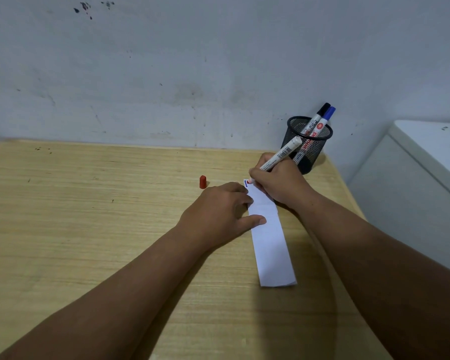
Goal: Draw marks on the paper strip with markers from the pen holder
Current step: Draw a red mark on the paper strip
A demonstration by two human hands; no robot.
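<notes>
A long white paper strip (270, 240) lies on the wooden table (89, 203), running from near the pen holder toward me. My right hand (278, 183) grips a white-bodied red marker (283, 153), its tip touching the strip's far end beside a short blue mark and a red mark. My left hand (218, 211) rests flat on the strip's left edge, thumb pressing the paper. The marker's red cap (203, 182) stands on the table left of the strip. A black mesh pen holder (308, 144) at the back right holds a black-capped marker (320, 116) and a blue-capped marker (326, 118).
A stained pale wall runs right behind the table's far edge. A white cabinet (426, 172) stands just past the table's right edge. Bare wood stretches across the table's left half.
</notes>
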